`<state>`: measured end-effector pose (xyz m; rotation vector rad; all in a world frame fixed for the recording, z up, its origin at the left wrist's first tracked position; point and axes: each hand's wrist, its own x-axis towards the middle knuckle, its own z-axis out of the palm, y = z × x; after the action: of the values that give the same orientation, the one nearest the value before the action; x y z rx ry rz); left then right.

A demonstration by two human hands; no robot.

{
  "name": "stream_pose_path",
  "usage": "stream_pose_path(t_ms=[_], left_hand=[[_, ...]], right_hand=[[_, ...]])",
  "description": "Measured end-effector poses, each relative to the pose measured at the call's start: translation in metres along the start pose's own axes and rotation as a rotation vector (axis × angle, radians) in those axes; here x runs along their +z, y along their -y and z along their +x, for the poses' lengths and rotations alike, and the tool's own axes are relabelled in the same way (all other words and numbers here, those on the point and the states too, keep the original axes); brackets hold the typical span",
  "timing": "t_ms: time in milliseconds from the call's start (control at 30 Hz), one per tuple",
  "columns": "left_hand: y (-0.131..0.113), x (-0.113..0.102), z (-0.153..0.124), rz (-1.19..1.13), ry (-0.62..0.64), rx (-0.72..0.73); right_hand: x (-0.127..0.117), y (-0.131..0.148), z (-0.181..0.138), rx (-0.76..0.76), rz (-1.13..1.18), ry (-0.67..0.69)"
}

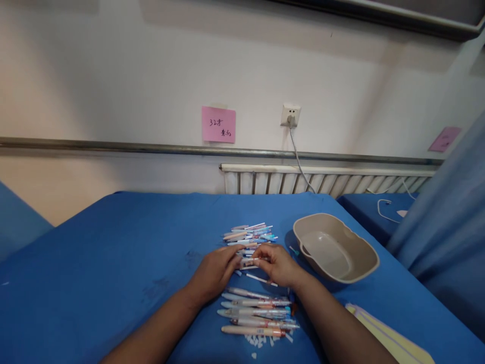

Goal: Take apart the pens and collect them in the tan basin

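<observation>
Between my two hands lies a pen with a clear, patterned barrel. My left hand closes its fingers on the pen's left end, while my right hand pinches it near the right end. A thin white stick rests on the cloth just below my right fingers. Beyond both hands is a loose pile of pens and thin sticks, partly hidden by my fingers. Nearer to me, several pens are lined up side by side, with small white pieces scattered under and below the closest one.
A beige basin stands to the right of my right hand. Yellow strips or sheets lie beside my right forearm. Blue cloth covers the table. A radiator, a plugged-in socket and a pink note are at the wall.
</observation>
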<state>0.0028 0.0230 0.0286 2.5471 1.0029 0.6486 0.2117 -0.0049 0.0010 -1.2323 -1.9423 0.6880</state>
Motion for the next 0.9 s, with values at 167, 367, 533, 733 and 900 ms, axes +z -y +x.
stream_pose_path(t_ms=[167,367,533,733,900], left_hand=[[-0.0019,-0.0019,0.0003,-0.002,-0.015,0.019],[0.0007,-0.0017,0.0002,0.05,0.068,0.01],[-0.002,-0.0048,0.0012,0.028,0.024,0.001],[-0.0037,-0.0035,0.0004,-0.001,0.057,0.074],[-0.0033,-0.0043,0.0001,0.007,0.029,0.045]], right_hand=[[-0.0005,0.0001,0.0001,-0.009,-0.022,0.025],[-0.0016,0.0007,0.0004,-0.006,-0.02,0.048],[-0.0014,0.0018,0.0006,-0.006,-0.018,0.057],[-0.0011,0.0002,0.0002,0.011,0.032,0.038],[-0.0027,0.0011,0.0005,0.015,0.0,0.046]])
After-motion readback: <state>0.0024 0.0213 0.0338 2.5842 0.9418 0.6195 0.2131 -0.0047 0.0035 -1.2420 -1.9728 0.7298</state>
